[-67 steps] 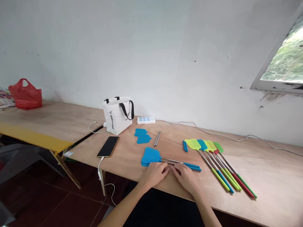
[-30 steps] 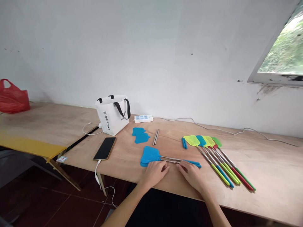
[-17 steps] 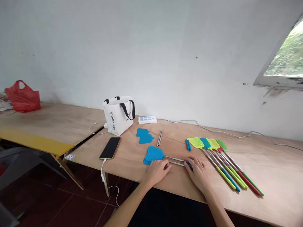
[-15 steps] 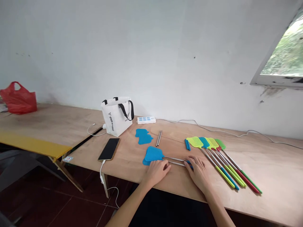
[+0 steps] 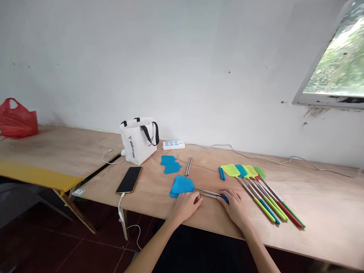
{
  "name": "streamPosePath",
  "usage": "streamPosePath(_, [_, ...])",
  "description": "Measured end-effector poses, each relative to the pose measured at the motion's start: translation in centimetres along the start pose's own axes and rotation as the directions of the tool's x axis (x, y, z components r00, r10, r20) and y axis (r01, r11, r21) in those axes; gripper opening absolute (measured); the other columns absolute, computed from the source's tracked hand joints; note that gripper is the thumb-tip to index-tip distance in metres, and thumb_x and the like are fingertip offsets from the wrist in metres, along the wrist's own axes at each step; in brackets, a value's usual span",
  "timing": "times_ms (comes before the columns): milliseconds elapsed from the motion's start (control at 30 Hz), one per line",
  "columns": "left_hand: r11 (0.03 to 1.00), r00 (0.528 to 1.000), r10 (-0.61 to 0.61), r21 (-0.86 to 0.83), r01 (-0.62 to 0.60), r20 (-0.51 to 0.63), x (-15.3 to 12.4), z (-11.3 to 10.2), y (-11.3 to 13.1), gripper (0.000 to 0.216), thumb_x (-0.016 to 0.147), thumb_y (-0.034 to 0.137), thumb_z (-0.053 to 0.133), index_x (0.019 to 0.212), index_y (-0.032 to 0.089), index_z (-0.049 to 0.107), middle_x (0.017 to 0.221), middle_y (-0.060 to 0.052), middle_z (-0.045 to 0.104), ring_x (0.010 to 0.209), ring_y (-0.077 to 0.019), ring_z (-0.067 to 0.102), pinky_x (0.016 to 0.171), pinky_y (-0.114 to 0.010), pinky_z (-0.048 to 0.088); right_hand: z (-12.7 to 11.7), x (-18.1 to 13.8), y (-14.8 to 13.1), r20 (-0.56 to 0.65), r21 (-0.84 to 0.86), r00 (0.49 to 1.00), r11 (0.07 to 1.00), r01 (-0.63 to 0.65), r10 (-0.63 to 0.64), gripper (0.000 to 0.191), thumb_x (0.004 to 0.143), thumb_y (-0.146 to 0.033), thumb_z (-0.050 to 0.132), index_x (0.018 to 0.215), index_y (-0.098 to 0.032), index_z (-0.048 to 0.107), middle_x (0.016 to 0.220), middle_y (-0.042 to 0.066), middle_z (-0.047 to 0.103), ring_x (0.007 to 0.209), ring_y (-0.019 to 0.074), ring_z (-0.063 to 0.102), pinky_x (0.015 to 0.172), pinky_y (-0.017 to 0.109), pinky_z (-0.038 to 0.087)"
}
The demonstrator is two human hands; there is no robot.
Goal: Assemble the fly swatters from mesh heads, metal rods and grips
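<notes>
Two blue fly swatters with metal rods lie on the table in front of me, the mesh head of the upper one [image 5: 182, 184] overlapping the lower one's head [image 5: 173, 194]. My left hand [image 5: 186, 207] rests with bent fingers at the neck of the lower swatter; its fingertips are partly hidden. My right hand [image 5: 233, 206] is curled over the blue handles [image 5: 224, 198] at the other end, covering most of them. Behind them lie loose blue swatter heads [image 5: 172, 167], two metal tubes [image 5: 189, 167] and short blue handle grips [image 5: 222, 173].
At the right lies a row of finished-looking swatters [image 5: 257, 197] in yellow-green, blue, red and green. A phone [image 5: 129, 180] on a white cable, a white tote bag [image 5: 138, 142] and a power strip [image 5: 173, 145] stand left and behind. A red bag [image 5: 18, 120] sits on the far-left table.
The view has turned slightly right. At the handle end, the two swatters' rods now lie closer together under my right hand. My left hand stays at the heads.
</notes>
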State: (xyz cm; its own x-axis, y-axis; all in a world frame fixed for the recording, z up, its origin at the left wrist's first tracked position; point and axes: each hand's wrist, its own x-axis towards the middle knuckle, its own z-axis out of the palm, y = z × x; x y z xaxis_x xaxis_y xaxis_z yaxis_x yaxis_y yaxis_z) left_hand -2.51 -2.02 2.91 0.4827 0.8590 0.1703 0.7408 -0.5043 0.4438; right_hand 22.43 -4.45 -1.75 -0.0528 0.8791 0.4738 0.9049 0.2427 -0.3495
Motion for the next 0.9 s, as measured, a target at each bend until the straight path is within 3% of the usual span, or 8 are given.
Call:
streamPosePath(333, [0.997, 0.999, -0.024, -0.079, 0.021, -0.037, -0.1, 0.3, -0.5, 0.026, 0.097, 0.037, 0.058, 0.078, 0.021, 0.065, 0.072, 0.000, 0.068, 0.067, -0.0172, 0.059, 0.058, -0.027, 0.025, 0.1, 0.3, -0.7, -0.006, 0.071, 1.000, 0.997, 0.001, 0.000, 0.031, 0.103, -0.044, 0.038, 0.089, -0.025, 0.058, 0.095, 0.004, 0.070, 0.095, 0.0227, 0.064, 0.094, 0.042, 0.043])
streamPosePath(500, [0.978, 0.998, -0.027, -0.208, 0.016, -0.050, 0.2, 0.4, -1.0, 0.052, 0.103, 0.051, 0.042, 0.072, 0.019, 0.069, 0.065, -0.002, 0.066, 0.064, -0.0183, 0.060, 0.061, -0.028, 0.029, -0.1, 0.3, -0.9, -0.027, 0.046, 0.999, 0.999, 0.022, -0.021, 0.034, 0.104, -0.046, 0.036, 0.087, -0.026, 0.058, 0.091, 0.004, 0.070, 0.094, 0.0235, 0.064, 0.097, 0.043, 0.041])
streamPosePath(667, [0.923, 0.998, -0.027, -0.384, 0.005, -0.052, 0.3, 0.0, -1.2, 0.056, 0.103, 0.058, 0.034, 0.100, 0.019, 0.074, 0.059, -0.001, 0.065, 0.066, -0.0206, 0.064, 0.066, -0.028, 0.037, 0.3, 0.5, -1.5, -0.098, 0.061, 0.994, 0.997, 0.046, -0.040, 0.033, 0.104, -0.046, 0.040, 0.086, -0.026, 0.059, 0.092, 0.004, 0.071, 0.095, 0.0248, 0.063, 0.100, 0.045, 0.040])
streamPosePath(767, [0.858, 0.996, -0.032, -0.514, -0.017, -0.087, 0.4, 0.6, -1.2, 0.054, 0.103, 0.059, 0.036, 0.120, 0.019, 0.069, 0.061, 0.000, 0.066, 0.069, -0.0211, 0.065, 0.071, -0.029, 0.042, 0.3, 0.6, -1.8, -0.112, 0.092, 0.992, 0.994, 0.061, -0.050, 0.032, 0.104, -0.045, 0.041, 0.085, -0.026, 0.060, 0.092, 0.004, 0.071, 0.096, 0.0247, 0.064, 0.098, 0.043, 0.042])
streamPosePath(900, [0.633, 0.990, -0.116, -0.774, 0.010, -0.083, 1.1, 2.1, -1.0, 0.063, 0.100, 0.064, 0.036, 0.131, 0.015, 0.061, 0.063, 0.001, 0.063, 0.048, -0.0141, 0.050, 0.049, -0.024, 0.037, -0.3, 0.3, -2.6, -0.056, 0.153, 0.997, 0.986, 0.068, -0.060, 0.031, 0.104, -0.046, 0.042, 0.089, -0.026, 0.062, 0.094, 0.004, 0.071, 0.093, 0.0241, 0.064, 0.086, 0.038, 0.047])
